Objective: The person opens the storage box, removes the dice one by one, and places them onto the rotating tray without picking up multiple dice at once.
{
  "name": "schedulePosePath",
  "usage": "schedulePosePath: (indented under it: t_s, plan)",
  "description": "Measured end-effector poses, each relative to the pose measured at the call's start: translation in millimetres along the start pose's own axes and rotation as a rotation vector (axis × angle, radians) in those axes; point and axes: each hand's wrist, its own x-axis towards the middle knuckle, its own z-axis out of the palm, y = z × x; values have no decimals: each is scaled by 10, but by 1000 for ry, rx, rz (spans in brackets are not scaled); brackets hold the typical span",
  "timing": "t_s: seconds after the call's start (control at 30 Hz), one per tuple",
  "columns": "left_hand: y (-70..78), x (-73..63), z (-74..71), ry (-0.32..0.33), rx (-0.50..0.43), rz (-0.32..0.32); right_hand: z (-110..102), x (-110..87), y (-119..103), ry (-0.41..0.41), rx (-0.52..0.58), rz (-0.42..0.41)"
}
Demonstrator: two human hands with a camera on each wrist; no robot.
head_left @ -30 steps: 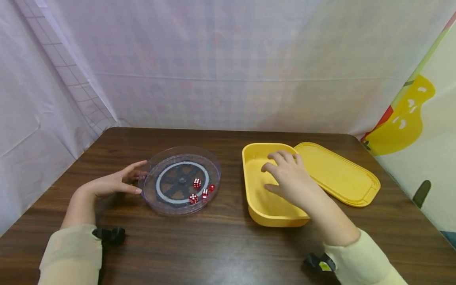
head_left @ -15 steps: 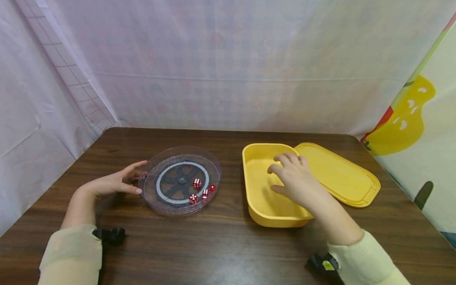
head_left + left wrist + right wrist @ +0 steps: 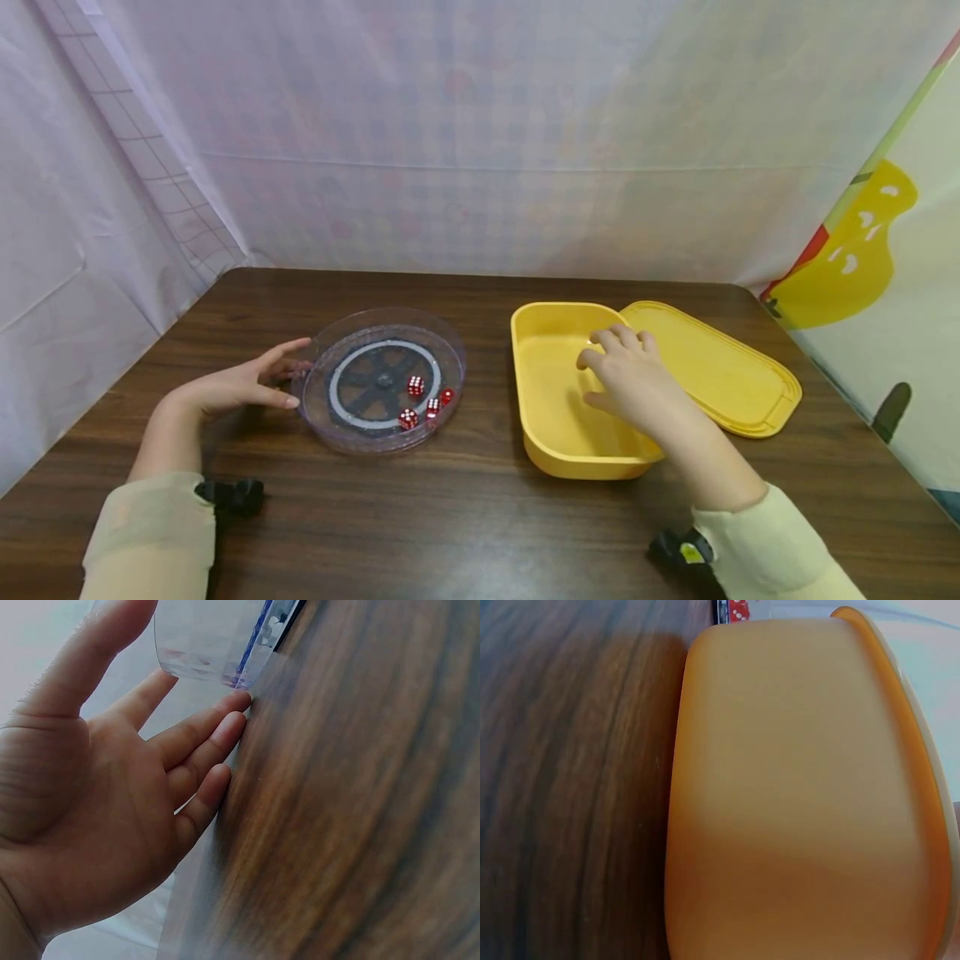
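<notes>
In the head view a clear round dish (image 3: 384, 380) with a white ring on its base stands left of centre. Several red dice (image 3: 416, 385) with white dots lie in its right part. My left hand (image 3: 236, 387) is at the dish's left side, thumb and fingers spread around the edge. The left wrist view shows the fingertips (image 3: 238, 699) right at the dish wall (image 3: 199, 645), low against the tabletop. My right hand (image 3: 633, 383) hangs over a deep yellow box (image 3: 540, 400) with loosely bent fingers and nothing between them. The box's outer wall (image 3: 795, 765) hides that hand's fingers in the right wrist view.
A flat yellow lid (image 3: 720, 371) lies behind and right of the box, partly behind its rim. Everything stands on a dark wooden table (image 3: 420, 525). Pale curtains (image 3: 480, 150) hang beyond its far and left edges.
My right hand has shifted slightly to the right over the yellow box. The left hand, dish and dice look the same.
</notes>
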Motion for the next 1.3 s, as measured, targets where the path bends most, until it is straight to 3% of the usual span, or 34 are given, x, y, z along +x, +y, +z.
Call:
schedulePosePath:
  t_s: [1.3]
  plan:
    - [-12,3,4,-3,-12,17,114,-69,170,-58,-148,75]
